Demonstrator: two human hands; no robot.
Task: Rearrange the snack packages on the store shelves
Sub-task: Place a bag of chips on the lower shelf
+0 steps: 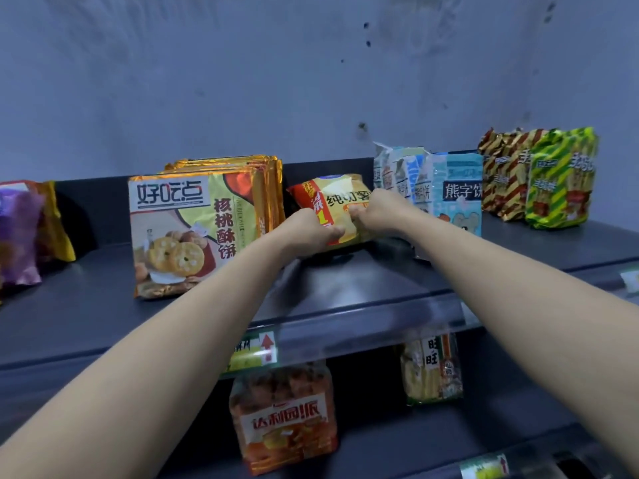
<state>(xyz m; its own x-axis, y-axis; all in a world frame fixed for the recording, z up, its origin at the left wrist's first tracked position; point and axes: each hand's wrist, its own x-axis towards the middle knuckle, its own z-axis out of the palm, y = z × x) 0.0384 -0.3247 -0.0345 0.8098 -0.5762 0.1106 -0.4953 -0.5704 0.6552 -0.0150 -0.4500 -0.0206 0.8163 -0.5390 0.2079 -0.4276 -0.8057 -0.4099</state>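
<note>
The left hand (pixel 306 233) and the right hand (pixel 378 210) each curl their fingers into the lower front of a puffy yellow-and-red plastic chip bag (pixel 340 198), gripping it between them at the back of the dark grey metal upper shelf (pixel 345 281). Whether its base touches the shelf is unclear. Just to its left stands a stack of flat gold-edged biscuit packets (pixel 193 229), and just to its right upright pale blue biscuit packets (pixel 456 191). Beyond those are brown-striped stick-snack bags (pixel 501 174) and green-striped stick-snack bags (pixel 560 181). A purple bag (pixel 19 236) sits at the far left. A green-and-white price label (pixel 256 350) is on the shelf's front edge. The lower shelf (pixel 484 437) holds an orange clear-wrapped cake pack (pixel 287 416) and a yellow-green cracker bag (pixel 432 371). Behind rises a stained grey wall (pixel 276 81).
</note>
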